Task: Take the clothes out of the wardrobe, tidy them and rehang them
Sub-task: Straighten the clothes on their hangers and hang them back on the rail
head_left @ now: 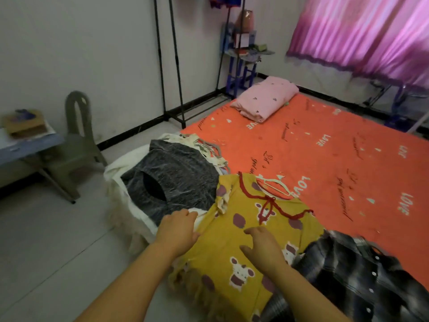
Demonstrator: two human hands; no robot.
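Clothes lie heaped along the near edge of a bed (325,159) covered with an orange sheet. In the middle is a yellow dress (234,242) with red trim and cartoon animals, spread flat with its neckline towards the far side. A pale hanger (275,185) sits in that neckline, on the sheet.

The left hand (178,231) rests at the dress's left edge. Its fingers are loosely straight and reach onto the white cloth beside it, and its thumb touches the yellow fabric. The right hand (262,247) lies palm down on the middle of the dress, with its fingers slightly bent, its thumb spread and nothing gripped.

Left of the dress, a grey top (176,180) lies on a pile of white clothes (120,173) that hangs over the bed's corner. Right of the dress, touching it, is a dark plaid shirt (362,270) with white buttons.

A folded pink blanket (267,96) sits at the far end of the bed. A black clothes rack (171,66) stands against the wall beyond it, with its lower rails bare. A grey chair (74,145) stands on the tiled floor at the left, beside a surface (30,145) carrying a cardboard box (25,124). Pink curtains (359,31) hang at the upper right.
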